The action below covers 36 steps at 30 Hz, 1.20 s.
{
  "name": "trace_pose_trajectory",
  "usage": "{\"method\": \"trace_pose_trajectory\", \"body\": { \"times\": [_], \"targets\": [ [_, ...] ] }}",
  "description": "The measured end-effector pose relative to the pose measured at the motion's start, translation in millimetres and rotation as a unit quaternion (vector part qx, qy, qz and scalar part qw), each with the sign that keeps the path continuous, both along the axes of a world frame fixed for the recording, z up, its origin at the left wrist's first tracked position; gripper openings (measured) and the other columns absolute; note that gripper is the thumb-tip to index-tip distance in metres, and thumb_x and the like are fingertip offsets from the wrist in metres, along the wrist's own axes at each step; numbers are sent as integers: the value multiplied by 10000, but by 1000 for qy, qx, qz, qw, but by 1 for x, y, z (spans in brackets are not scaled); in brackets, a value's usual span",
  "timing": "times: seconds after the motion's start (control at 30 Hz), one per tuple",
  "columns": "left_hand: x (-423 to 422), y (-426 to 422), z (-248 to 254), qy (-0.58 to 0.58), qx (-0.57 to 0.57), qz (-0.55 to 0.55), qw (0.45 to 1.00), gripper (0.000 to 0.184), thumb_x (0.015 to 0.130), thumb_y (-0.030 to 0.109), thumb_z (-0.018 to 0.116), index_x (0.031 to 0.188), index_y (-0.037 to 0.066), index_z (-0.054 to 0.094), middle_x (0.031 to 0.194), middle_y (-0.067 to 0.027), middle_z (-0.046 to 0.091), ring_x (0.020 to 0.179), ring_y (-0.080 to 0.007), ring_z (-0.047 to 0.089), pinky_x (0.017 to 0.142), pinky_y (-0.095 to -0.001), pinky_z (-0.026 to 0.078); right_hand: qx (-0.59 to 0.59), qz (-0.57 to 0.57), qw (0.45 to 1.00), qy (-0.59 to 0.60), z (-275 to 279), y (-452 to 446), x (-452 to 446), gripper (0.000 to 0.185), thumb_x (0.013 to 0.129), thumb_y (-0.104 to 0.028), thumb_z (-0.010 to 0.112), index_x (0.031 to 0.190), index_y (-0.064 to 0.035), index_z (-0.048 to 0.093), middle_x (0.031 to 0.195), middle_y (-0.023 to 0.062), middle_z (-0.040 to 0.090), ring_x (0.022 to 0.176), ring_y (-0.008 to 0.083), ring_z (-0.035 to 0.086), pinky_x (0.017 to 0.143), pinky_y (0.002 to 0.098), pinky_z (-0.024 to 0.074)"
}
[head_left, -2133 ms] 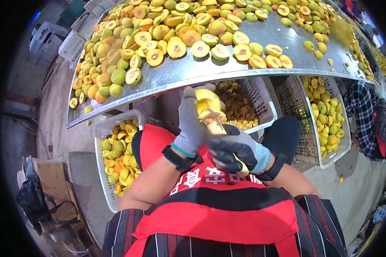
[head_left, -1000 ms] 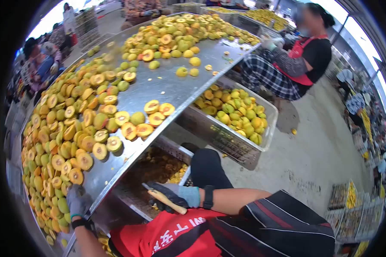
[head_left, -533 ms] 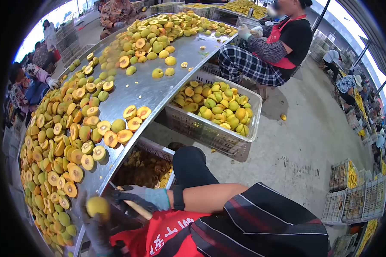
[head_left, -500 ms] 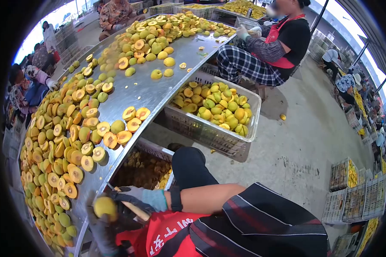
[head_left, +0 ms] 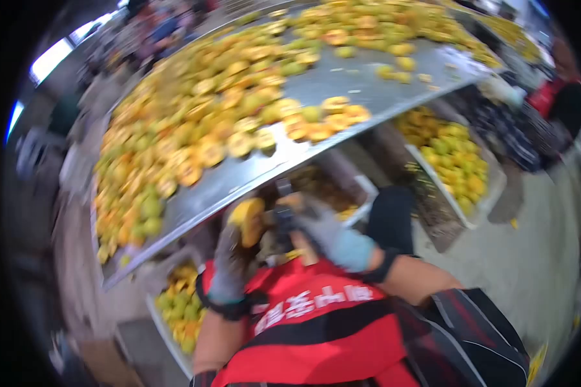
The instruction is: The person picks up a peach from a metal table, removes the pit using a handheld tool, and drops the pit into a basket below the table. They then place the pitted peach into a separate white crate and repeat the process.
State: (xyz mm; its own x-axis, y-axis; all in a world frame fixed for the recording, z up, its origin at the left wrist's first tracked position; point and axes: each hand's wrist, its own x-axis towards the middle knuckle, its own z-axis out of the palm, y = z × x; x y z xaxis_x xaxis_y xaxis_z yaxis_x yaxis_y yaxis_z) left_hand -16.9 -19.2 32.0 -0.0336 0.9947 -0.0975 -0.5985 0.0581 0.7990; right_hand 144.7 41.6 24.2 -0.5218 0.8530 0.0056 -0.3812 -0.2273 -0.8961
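My left hand (head_left: 229, 255), in a grey glove, holds a yellow peach (head_left: 246, 220) just off the near edge of the metal table (head_left: 361, 132). The peach appears cut, with an orange face turned to the right. My right hand (head_left: 323, 229), gloved in grey with a light-blue cuff, is closed round a wooden-handled tool (head_left: 305, 248). A dark metal end of that tool shows above the fingers, smeared by motion. Both hands are close together over my red apron (head_left: 310, 316). Many halved peaches (head_left: 210, 151) lie piled along the table, some with brown pits showing.
Below the table edge stand a crate with brown contents (head_left: 361, 193), a crate of yellow-green peaches (head_left: 471, 222) to the right, and another peach crate (head_left: 158, 316) at lower left. A co-worker in a red apron (head_left: 549, 97) sits at the far right.
My view has swung left and blurred. My left hand has come up beside my right hand; its peach now shows an orange cut side. The tool stays in my right hand.
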Motion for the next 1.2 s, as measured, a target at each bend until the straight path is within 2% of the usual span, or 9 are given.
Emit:
{"method": "trace_pose_trajectory", "body": {
  "times": [0.1,0.17,0.27,0.33,0.43,0.6,0.93,1.1,1.2],
  "targets": [
    [-11,3,2,-219,66,-132,965,613,891,473,379,1300,17,349,1076,-169,558,739,-238,579,588,-315,504,-72,133,983,-105,34,0,14,243,878,-239,550,1007,-33,536,770,34,576,633,138,558,577,279,460],
    [-11,1,0,-224,37,-81,970,609,892,475,369,1293,17,360,1079,-174,556,741,-238,579,589,-315,503,112,146,949,-255,39,1,11,273,875,-284,541,941,-19,522,701,109,568,565,216,563,535,322,440],
    [-14,1,-11,-239,38,-53,969,596,897,469,349,1283,15,379,1095,-184,550,769,-246,583,603,-313,506,133,164,924,-318,34,-4,5,313,867,-322,536,890,-12,501,658,160,555,569,260,572,538,339,431],
    [-3,0,5,-219,21,24,975,574,903,449,331,1279,21,397,1106,-195,544,851,-270,590,635,-317,514,156,151,926,-310,26,-4,3,321,866,-332,534,892,-14,503,636,159,553,572,265,576,536,345,432],
    [-8,0,1,-237,82,-48,967,567,905,441,324,1290,31,392,1113,-201,539,911,-273,583,680,-322,519,192,128,933,-276,17,-5,0,309,871,-336,531,889,-28,506,620,127,563,544,226,571,501,331,431],
    [-3,-2,-3,-130,28,38,990,565,916,457,327,1290,37,373,1103,-197,546,945,-246,574,744,-313,517,43,174,955,-237,27,-7,-2,277,879,-317,538,893,-44,497,642,45,562,496,104,516,444,256,410],
    [14,0,-4,65,66,176,980,681,866,585,364,1216,5,429,1067,-194,558,923,-242,574,808,-335,483,-56,165,974,-148,17,-24,-20,251,890,-311,520,891,-61,495,591,33,514,430,108,482,367,250,390],
    [13,-3,-3,93,145,153,973,659,844,571,444,1244,51,388,1117,-160,533,1007,-206,532,864,-313,447,-189,309,932,-26,32,-22,-14,313,916,-351,458,842,-48,489,503,40,466,335,133,435,319,255,366],
    [11,-5,-2,124,133,148,972,702,812,578,498,1250,40,393,1144,-147,525,1045,-197,512,908,-310,407,-152,269,945,-105,33,-21,-11,235,906,-287,483,870,-54,491,527,41,480,375,128,454,340,263,379]
  ]
}}
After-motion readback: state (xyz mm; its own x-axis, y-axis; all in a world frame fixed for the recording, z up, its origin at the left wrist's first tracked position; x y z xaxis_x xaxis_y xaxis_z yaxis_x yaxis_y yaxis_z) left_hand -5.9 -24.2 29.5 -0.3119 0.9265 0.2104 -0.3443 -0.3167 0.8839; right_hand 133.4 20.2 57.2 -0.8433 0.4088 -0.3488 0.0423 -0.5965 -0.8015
